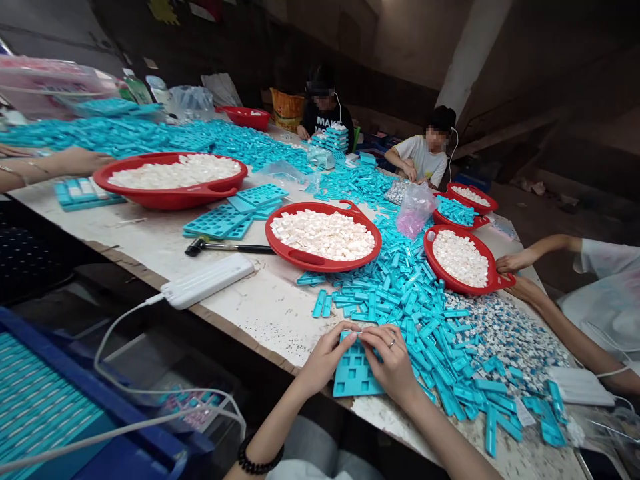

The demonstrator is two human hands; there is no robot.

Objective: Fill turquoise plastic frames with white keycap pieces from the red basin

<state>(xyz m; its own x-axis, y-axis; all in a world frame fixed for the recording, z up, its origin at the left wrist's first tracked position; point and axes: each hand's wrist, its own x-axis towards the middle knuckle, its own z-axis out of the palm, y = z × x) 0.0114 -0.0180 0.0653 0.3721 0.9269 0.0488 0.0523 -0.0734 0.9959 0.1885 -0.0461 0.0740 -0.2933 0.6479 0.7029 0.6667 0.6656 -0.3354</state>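
Note:
A turquoise plastic tray (356, 380) with rows of square holes lies flat at the table's front edge, between my hands. My left hand (326, 358) is closed at the tray's upper left, thumb over its surface. From the other side my right hand (393, 360), with a ring on one finger, has its fingertips pressed together at the upper edge. The fingertips of both hands meet there, and whatever small thing is between them is hidden. Right of my hands, loose turquoise plastic strips (440, 360) lie in a heap.
A red basin (280, 243) of white pieces stands ahead, with a hammer (230, 247) and a white power bank (207, 280) to its left. Another red basin (493, 287) is by a co-worker's hands (520, 273). Small white-and-blue parts (515, 340) are piled at right. Several people sit around.

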